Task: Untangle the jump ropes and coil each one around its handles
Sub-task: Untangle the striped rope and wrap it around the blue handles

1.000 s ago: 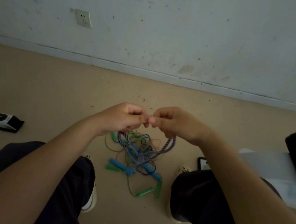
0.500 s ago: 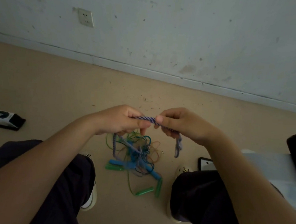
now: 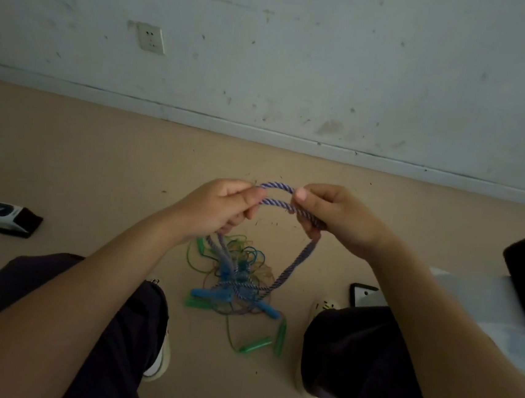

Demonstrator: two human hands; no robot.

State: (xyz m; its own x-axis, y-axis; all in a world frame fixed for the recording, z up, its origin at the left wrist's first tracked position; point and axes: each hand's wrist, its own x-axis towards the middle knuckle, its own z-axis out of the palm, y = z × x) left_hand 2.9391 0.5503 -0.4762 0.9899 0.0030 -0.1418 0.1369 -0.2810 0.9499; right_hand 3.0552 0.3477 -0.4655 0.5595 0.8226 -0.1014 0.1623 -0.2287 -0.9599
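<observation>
Hands raised above the floor [image 3: 98,157], between the knees. Left hand [image 3: 218,209] and right hand [image 3: 333,215] each pinch the purple twisted rope [image 3: 277,185], two short strands spanning the gap between them. From both fists the rope hangs down into the tangle [image 3: 238,273] of thin green and blue cords on the floor; blue handles [image 3: 210,295] and green handles [image 3: 255,348] lie there, apparently still knotted together.
</observation>
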